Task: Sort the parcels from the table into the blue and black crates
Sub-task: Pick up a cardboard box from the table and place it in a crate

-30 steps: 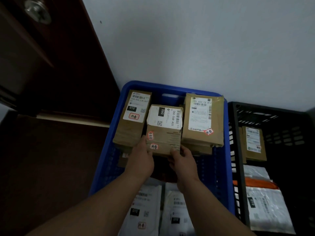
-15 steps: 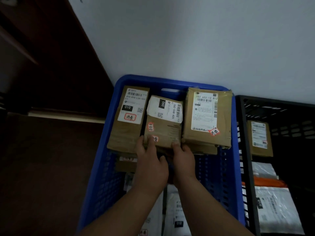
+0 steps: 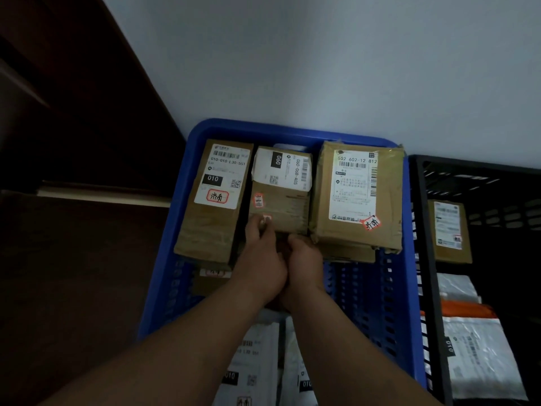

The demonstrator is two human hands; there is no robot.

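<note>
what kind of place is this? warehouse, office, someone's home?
Probably a small parcel-sorting corner in an ordinary room, not a warehouse. Labelled brown cardboard parcels stand in a blue plastic crate, white mailer bags lie in a black plastic crate, both against a plain white wall beside dark wooden furniture.

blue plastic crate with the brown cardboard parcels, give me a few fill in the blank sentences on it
1. The blue plastic crate has ____ brown cardboard parcels side by side along its far end.
2. Both hands hold the near edge of the ____ one of these, the brown cardboard parcel labelled 060; left hand, right hand.
3. The crate to the right of the blue one is ____.

Missing words: three; middle; black
</note>
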